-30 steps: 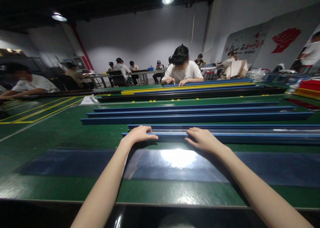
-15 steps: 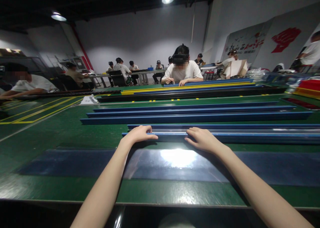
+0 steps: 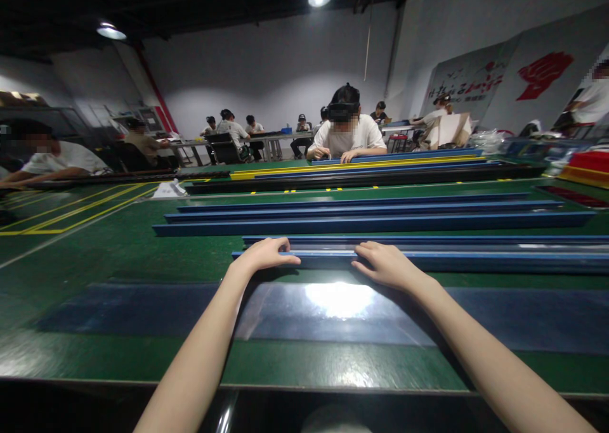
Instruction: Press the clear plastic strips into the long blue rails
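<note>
In a large room with lamps, a green counter (image 3: pixel 118 249) stretches away, and at its far edge a co-worker (image 3: pixel 347 140) bends over other long pieces. Parallel to the front edge, a blue profile (image 3: pixel 328 262) runs out toward the right edge of the counter, and the left hand (image 3: pixel 266 254) and right hand (image 3: pixel 379 264), set apart, each seem to pinch its near wall between thumb and curled fingers. The work looks only partly done: a pale strip (image 3: pixel 323 250) seems already inside this profile, while a transparent sheet (image 3: pixel 152 307) lies loose nearer the front edge.
</note>
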### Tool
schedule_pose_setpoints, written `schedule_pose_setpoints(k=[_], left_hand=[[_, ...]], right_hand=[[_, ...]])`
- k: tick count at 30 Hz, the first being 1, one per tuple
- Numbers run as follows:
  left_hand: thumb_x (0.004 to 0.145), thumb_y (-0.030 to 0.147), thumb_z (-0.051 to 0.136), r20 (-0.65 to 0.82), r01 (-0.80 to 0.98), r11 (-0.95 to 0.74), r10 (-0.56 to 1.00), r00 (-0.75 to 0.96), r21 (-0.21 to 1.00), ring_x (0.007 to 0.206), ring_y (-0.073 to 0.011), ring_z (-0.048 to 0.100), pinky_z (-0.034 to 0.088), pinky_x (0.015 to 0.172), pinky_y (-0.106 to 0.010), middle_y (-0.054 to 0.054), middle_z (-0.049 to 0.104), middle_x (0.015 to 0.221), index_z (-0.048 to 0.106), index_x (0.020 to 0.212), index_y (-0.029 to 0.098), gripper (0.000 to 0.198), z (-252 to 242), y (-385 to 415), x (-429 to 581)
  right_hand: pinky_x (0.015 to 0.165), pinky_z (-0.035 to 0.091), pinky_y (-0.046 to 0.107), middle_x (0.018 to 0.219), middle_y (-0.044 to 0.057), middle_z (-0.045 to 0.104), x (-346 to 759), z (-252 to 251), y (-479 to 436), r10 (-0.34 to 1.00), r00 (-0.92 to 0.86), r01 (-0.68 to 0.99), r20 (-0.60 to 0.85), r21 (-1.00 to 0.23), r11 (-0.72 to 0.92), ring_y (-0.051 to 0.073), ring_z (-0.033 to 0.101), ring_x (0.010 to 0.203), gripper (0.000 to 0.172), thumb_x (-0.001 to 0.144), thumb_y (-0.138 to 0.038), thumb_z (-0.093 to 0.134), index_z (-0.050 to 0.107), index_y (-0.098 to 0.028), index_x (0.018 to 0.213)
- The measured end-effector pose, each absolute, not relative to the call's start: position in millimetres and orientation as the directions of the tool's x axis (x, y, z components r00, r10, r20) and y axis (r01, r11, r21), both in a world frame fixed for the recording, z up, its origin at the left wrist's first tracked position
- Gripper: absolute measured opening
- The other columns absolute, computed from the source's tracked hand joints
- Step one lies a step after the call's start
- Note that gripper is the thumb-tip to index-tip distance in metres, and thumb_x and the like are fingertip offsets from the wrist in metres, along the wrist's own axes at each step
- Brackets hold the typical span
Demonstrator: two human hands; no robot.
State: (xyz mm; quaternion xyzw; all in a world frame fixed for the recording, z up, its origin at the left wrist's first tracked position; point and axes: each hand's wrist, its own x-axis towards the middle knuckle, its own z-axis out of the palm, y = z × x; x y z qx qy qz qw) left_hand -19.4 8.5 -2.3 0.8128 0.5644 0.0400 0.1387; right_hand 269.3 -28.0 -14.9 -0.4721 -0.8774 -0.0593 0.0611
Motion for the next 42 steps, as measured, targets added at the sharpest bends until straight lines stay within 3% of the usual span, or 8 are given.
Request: schedule_pose_setpoints(k=[30, 42], left_hand=[[0.063, 0.074, 0.043, -0.086, 0.909, -0.349, 0.923, 0.375, 0.226, 0.080, -0.0223, 0.058, 0.039, 0.064, -0.026, -0.004, 0.065, 0.087, 0.057, 0.087, 0.023, 0.059, -5.0, 8.6, -18.3], [0.066, 0.067, 0.047, -0.061, 0.902, -0.362, 0.921, 0.385, 0.235, 0.080, -0.0220, 0.058, 0.039, 0.064, -0.025, -0.005, 0.065, 0.086, 0.057, 0.085, 0.020, 0.051, -3.5, 6.3, -12.6]], right_hand=[[0.064, 0.034, 0.026, 0.087, 0.008, 0.061, 273.0, -18.8, -25.8, 0.795, -0.573, 0.818, 0.197, 0.077, 0.570, 0.018, 0.056, 0.082, 0.029, 0.088, -0.035, 0.034, 0.056, -0.016, 0.085], [0.068, 0.038, 0.027, 0.091, 0.009, 0.062, 278.2, -21.8, -25.7, 0.792, -0.576, 0.815, 0.200, 0.073, 0.575, 0.019, 0.056, 0.085, 0.031, 0.088, -0.036, 0.033, 0.058, -0.017, 0.090]])
